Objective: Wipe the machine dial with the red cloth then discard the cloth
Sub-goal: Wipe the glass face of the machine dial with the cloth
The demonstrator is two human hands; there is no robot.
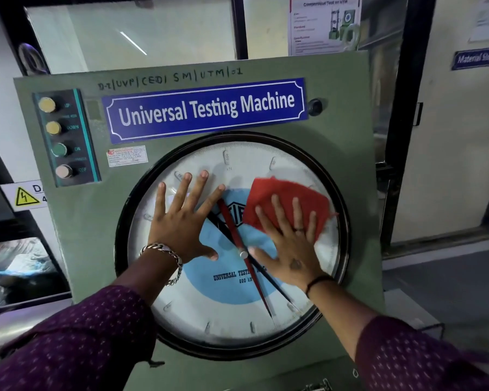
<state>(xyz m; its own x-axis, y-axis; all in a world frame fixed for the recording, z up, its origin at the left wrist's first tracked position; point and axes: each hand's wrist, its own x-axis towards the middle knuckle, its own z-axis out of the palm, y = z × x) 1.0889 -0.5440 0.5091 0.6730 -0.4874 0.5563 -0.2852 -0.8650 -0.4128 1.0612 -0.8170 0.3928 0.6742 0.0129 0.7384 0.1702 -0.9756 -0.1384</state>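
Observation:
The big round dial [232,314] with a black rim, white face and blue centre fills the front of the green machine [345,114]. A red pointer and a black pointer cross its middle. The red cloth [287,197] lies flat on the dial's upper right part. My right hand [287,241] presses on the cloth's lower edge with fingers spread, palm on the glass. My left hand [182,218] rests flat on the dial's left half, fingers spread, holding nothing.
A blue "Universal Testing Machine" nameplate [206,108] sits above the dial. A panel with several push buttons [60,136] is at the upper left. An electrical warning sign [26,196] is at the left. A glass door [446,136] stands on the right.

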